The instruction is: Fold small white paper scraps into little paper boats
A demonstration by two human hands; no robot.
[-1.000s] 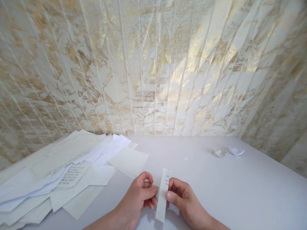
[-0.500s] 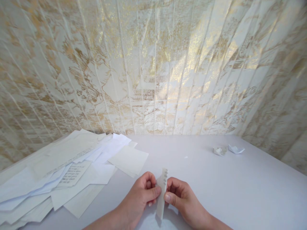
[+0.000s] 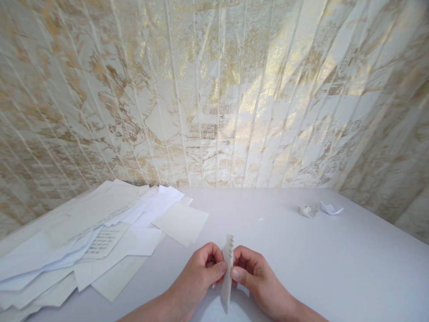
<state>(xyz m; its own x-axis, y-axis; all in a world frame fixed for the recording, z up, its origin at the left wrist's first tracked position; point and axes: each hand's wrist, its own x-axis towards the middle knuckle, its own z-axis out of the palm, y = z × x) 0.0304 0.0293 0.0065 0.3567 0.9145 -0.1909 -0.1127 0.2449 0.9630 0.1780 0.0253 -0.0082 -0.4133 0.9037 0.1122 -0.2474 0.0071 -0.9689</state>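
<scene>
One folded paper strip (image 3: 227, 286) sits between left hand (image 3: 208, 269) and right hand (image 3: 251, 276), near side of table (image 3: 311, 264); each pinches it thumb-to-fingers, probably so opposing grips steady it. Versus one second ago, strip's turned more edge-on, left hand closer to right.

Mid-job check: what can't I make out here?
All in the head view:
- The print on the held paper: too small and blurred.
- The left hand: some fingertips hidden by the hand itself and the held paper.
- The sheet pile: cut off by the left edge; lower sheets covered.
</scene>
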